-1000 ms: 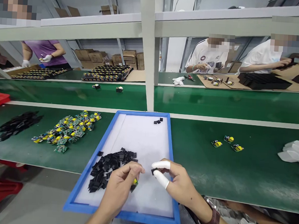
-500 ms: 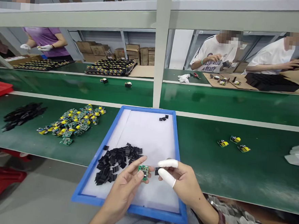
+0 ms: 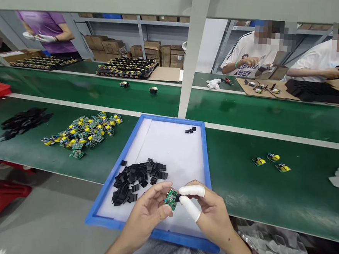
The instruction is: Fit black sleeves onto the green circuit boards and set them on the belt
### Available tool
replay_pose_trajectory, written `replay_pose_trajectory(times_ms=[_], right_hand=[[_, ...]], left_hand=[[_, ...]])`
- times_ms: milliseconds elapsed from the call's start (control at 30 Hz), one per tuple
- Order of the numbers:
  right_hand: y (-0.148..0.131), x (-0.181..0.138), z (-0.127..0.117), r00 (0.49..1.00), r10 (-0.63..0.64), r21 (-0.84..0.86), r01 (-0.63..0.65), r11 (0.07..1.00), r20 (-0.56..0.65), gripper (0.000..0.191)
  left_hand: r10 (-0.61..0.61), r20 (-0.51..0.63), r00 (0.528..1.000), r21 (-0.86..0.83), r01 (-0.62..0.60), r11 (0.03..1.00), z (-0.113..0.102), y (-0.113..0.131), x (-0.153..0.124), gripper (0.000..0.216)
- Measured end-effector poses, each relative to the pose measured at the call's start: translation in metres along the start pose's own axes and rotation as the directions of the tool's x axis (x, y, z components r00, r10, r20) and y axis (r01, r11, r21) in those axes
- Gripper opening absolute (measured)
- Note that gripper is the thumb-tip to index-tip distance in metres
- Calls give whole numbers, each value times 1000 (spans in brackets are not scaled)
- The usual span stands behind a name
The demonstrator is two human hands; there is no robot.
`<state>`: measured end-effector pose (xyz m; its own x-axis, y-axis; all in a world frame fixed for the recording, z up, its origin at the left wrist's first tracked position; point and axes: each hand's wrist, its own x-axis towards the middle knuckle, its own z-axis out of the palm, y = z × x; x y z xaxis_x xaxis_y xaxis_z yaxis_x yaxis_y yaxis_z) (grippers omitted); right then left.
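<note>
My left hand [image 3: 149, 210] holds a small green circuit board [image 3: 170, 199] between thumb and fingers, over the near part of a blue-rimmed tray [image 3: 208, 176]. White finger cots cover the thumb and index finger of my right hand [image 3: 207, 207]. Between those two fingertips is a small black plastic piece [image 3: 177, 197], pinched at the board's right edge. Whether the piece is seated on the board I cannot tell. A heap of similar black pieces [image 3: 137, 175] lies in the tray, left of my hands, and a few more black pieces [image 3: 190, 130] sit in its far right corner.
Many circuit boards with yellow parts [image 3: 85, 130] are piled on the green bench left of the tray, beside a black pile [image 3: 26, 121]. Three boards [image 3: 271, 162] lie to the right. A post [image 3: 190, 66] rises behind the tray. Co-workers work across the bench.
My right hand has brought the black piece up against the circuit board. The board has turned in my left hand. The view has tipped down slightly.
</note>
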<state>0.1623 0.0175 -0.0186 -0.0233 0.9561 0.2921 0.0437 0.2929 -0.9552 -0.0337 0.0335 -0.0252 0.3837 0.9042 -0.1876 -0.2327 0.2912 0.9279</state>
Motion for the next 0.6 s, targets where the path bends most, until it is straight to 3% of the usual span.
replay_pose_trajectory(times_ms=[100, 300, 600], right_hand=[[-2, -2, 2, 1000, -28, -39, 27, 999, -9, 28], [-2, -7, 3, 997, -77, -62, 78, 995, 11, 30], [-2, -10, 2, 996, -85, -65, 85, 994, 7, 33]], left_hand=[[-17, -8, 1000, 40, 17, 999, 0, 1, 0, 32], [37, -17, 999, 70, -36, 997, 4, 3, 0, 45], [60, -68, 996, 79, -54, 995, 13, 0, 0, 43]])
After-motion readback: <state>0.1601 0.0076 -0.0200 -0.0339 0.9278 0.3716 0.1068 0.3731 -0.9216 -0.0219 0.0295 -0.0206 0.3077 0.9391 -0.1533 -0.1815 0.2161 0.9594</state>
